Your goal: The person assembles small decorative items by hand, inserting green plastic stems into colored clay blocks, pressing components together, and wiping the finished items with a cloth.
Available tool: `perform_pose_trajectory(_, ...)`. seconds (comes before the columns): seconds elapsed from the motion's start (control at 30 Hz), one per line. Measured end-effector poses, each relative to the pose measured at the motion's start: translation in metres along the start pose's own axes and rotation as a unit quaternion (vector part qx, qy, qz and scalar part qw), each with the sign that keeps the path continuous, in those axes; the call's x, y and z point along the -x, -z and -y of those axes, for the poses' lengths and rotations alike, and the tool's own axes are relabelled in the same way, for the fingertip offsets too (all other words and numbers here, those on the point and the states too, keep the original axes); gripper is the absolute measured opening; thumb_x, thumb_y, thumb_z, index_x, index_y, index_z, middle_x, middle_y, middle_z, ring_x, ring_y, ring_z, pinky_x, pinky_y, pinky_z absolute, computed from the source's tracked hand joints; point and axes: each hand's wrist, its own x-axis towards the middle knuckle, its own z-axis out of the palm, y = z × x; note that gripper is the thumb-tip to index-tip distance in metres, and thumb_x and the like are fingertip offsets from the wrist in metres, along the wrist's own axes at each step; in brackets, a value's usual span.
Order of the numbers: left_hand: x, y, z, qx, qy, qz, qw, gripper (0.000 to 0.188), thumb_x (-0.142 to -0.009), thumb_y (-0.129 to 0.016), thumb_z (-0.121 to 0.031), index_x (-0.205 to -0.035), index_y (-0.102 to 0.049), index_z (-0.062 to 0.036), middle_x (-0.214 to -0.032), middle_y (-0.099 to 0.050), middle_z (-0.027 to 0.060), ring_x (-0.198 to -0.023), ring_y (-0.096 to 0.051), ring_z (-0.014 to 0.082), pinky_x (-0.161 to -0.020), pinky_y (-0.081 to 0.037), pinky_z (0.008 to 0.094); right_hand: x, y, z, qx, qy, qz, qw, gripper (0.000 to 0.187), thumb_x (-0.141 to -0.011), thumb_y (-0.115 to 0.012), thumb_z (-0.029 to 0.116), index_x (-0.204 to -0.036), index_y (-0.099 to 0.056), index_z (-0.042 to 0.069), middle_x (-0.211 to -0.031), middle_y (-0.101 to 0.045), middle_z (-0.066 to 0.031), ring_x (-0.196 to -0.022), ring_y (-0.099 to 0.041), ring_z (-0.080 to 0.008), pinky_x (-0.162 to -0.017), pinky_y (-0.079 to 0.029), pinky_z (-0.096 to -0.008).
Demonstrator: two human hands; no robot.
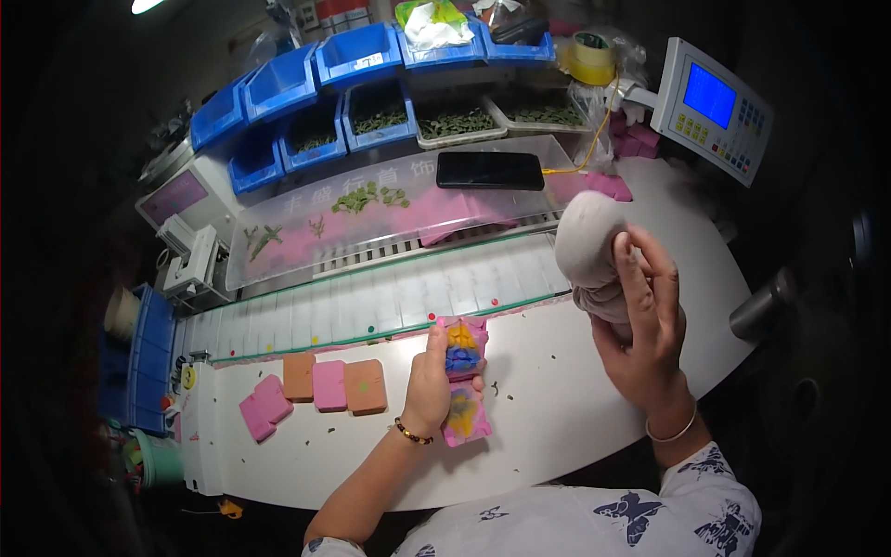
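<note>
Head view, looking down on a white surface [557,390]; left hand [429,381] closed round a pink pad [463,379] smeared with yellow and blue, held just above the surface near the middle, its lower end poking out below the hand; right hand [645,325] clamped on a grey cloth bundle [589,251], fingers wrapped over its neck, raised well off to the right of the pad; sat further left on the surface, two pink blocks [264,406], then an orange block [299,376], another pink block [329,385] and a second orange block [366,386], all close together; behind them a white slatted conveyor strip [390,297], a clear sloped tray [390,209] with a black phone [490,170] on it, blue bins [357,56] of green bits up top; off to the right a control panel [715,107] with a blue screen.
</note>
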Motion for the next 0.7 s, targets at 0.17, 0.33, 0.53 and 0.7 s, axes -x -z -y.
perform_pose_trajectory(0.17, 0.007, -0.015, -0.02, -0.065, -0.09, -0.012, 0.994, 0.071, -0.102, -0.018, -0.051, -0.095, -0.064, 0.0029, -0.076, -0.065, 0.0129, -0.059, -0.061, 0.0158, -0.058, -0.053, 0.0291, 0.036, -0.034, 0.023, -0.035, 0.173, 0.278, 0.944, 0.062, -0.076, -0.06, 0.006, -0.137, -0.05, 0.013, -0.138, -0.048, -0.0238, -0.068, -0.058, -0.0195, -0.059, -0.051, -0.0301)
perform_pose_trajectory(0.33, 0.007, 0.005, 0.004, -0.074, -0.083, -0.072, 0.991, 0.069, -0.103, -0.018, -0.047, -0.104, -0.064, 0.004, -0.082, -0.068, 0.0095, -0.074, -0.065, 0.0151, -0.069, -0.053, 0.0286, 0.03, -0.029, 0.028, -0.055, 0.165, 0.365, 0.915, 0.059, -0.074, -0.06, 0.004, -0.133, -0.055, 0.013, -0.137, -0.048, -0.0236, -0.076, -0.062, -0.0234, -0.065, -0.052, -0.0317)
perform_pose_trajectory(0.53, 0.002, 0.021, -0.008, 0.157, -0.038, -0.087, 0.983, 0.064, -0.102, -0.023, -0.051, -0.09, -0.062, -0.0015, -0.078, -0.065, 0.0107, -0.063, -0.062, 0.0177, -0.058, -0.053, 0.0306, -0.004, -0.027, 0.031, -0.077, 0.09, 0.079, 0.99, 0.067, -0.072, -0.065, 0.001, -0.136, -0.053, 0.014, -0.137, -0.049, -0.0229, -0.074, -0.061, -0.0184, -0.06, -0.052, -0.0276)
perform_pose_trajectory(0.7, -0.003, 0.013, -0.034, 0.012, -0.218, -0.114, 0.969, 0.056, -0.104, -0.025, -0.038, -0.088, -0.061, 0.0012, -0.08, -0.065, 0.0078, -0.069, -0.062, 0.0129, -0.066, -0.052, 0.0274, 0.028, -0.05, 0.051, -0.085, 0.161, 0.315, 0.931, 0.064, -0.073, -0.061, 0.003, -0.134, -0.055, 0.02, -0.141, -0.043, -0.0262, -0.073, -0.063, -0.0231, -0.062, -0.052, -0.031)
